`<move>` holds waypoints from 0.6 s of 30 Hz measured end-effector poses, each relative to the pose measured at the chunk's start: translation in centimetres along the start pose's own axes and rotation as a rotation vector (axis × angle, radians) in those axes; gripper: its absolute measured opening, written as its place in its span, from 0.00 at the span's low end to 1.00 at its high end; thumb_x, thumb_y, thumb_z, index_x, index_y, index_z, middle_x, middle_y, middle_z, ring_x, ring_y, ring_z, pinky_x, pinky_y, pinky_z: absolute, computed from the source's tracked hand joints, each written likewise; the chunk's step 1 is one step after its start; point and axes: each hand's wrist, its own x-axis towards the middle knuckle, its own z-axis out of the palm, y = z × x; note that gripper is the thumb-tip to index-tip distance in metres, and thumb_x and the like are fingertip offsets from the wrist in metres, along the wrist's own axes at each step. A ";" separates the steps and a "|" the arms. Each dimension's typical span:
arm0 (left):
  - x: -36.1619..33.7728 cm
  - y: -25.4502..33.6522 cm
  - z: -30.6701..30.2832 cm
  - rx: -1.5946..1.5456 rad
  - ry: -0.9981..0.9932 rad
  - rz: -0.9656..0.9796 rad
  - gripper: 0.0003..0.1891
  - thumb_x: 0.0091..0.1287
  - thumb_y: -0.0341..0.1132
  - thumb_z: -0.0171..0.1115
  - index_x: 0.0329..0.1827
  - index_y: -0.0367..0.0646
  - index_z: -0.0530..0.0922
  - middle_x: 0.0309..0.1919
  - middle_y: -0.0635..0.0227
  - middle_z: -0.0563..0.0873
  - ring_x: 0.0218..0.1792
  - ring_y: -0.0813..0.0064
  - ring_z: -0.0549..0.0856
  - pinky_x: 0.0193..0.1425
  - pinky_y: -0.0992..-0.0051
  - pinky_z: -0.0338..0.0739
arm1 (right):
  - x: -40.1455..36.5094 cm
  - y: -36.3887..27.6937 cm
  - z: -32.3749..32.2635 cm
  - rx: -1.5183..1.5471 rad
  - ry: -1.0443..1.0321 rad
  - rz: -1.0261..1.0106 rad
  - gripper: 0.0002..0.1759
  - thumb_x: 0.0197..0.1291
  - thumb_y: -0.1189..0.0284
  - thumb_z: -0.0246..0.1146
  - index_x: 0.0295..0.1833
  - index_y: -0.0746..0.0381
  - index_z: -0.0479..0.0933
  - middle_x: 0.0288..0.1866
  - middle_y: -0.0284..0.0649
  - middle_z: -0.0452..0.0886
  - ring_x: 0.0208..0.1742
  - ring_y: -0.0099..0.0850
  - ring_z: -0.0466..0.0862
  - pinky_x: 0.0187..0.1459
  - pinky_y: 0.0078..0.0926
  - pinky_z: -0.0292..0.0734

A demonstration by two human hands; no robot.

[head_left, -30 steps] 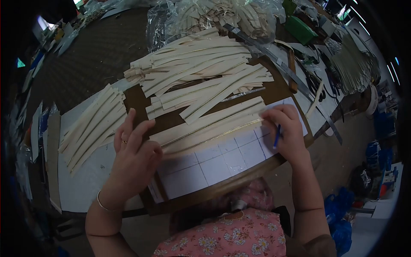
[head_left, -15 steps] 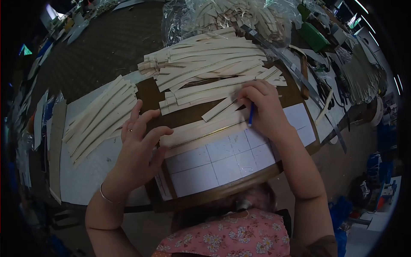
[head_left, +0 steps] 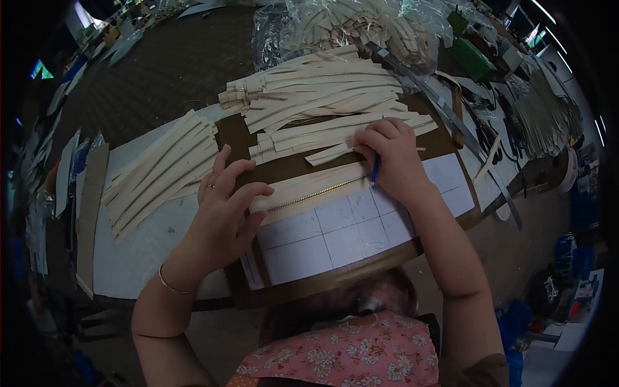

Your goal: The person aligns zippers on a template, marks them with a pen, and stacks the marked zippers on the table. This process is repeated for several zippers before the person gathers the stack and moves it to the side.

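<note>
A cream zipper strip (head_left: 316,193) with gold teeth lies along the top edge of a white ruled sheet (head_left: 342,238) on a brown board (head_left: 284,169). My left hand (head_left: 229,203) is at the strip's left end, its fingers apart, with thumb and index fingertip by the tape. Held in my right hand (head_left: 393,155) is a blue pen (head_left: 375,169), its tip down at the strip's right end. Another short strip (head_left: 330,155) reaches under my right fingers. More zipper strips (head_left: 322,90) lie piled behind, and a fanned stack (head_left: 161,171) rests on the left.
Clear plastic (head_left: 271,32) holding more strips stands at the back. A metal ruler (head_left: 445,106) slants down the right side, near a brown curved strap (head_left: 458,122). Beyond it are a green box (head_left: 472,58) and a grey-green bundle (head_left: 548,116). A long flat strip (head_left: 92,219) lies far left.
The view has shifted a little. The short strip by my right hand lies at a flatter angle than before. Both hands stay at the ends of the gold-toothed strip, the pen still in my right.
</note>
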 end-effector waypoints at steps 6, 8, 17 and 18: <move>0.0 -0.2 -0.1 -0.025 0.043 0.005 0.19 0.62 0.28 0.70 0.56 0.54 0.80 0.70 0.59 0.69 0.81 0.39 0.55 0.77 0.44 0.54 | -0.8 -7.8 -6.5 0.469 -0.274 0.166 0.10 0.60 0.76 0.66 0.48 0.58 0.79 0.38 0.41 0.81 0.40 0.45 0.83 0.43 0.40 0.78; -0.1 -0.2 0.1 -0.024 0.026 -0.005 0.20 0.62 0.28 0.71 0.56 0.54 0.80 0.70 0.59 0.69 0.81 0.39 0.55 0.77 0.44 0.54 | -2.1 -9.7 -5.8 0.496 -0.384 0.092 0.08 0.61 0.75 0.66 0.46 0.58 0.78 0.35 0.41 0.80 0.37 0.45 0.83 0.39 0.40 0.77; -0.1 0.1 -0.7 -0.052 -0.134 0.034 0.30 0.57 0.40 0.78 0.63 0.57 0.77 0.74 0.58 0.63 0.82 0.39 0.51 0.80 0.44 0.50 | -2.4 -11.3 -2.7 0.370 -0.449 -0.003 0.06 0.61 0.70 0.68 0.40 0.58 0.80 0.29 0.39 0.78 0.28 0.42 0.82 0.30 0.40 0.75; -0.1 0.1 -0.7 -0.056 -0.176 0.049 0.32 0.56 0.43 0.79 0.65 0.57 0.76 0.75 0.57 0.62 0.82 0.39 0.49 0.81 0.44 0.49 | -2.4 -11.2 -2.6 0.367 -0.439 0.002 0.05 0.61 0.70 0.68 0.40 0.58 0.80 0.28 0.39 0.78 0.28 0.42 0.82 0.31 0.40 0.75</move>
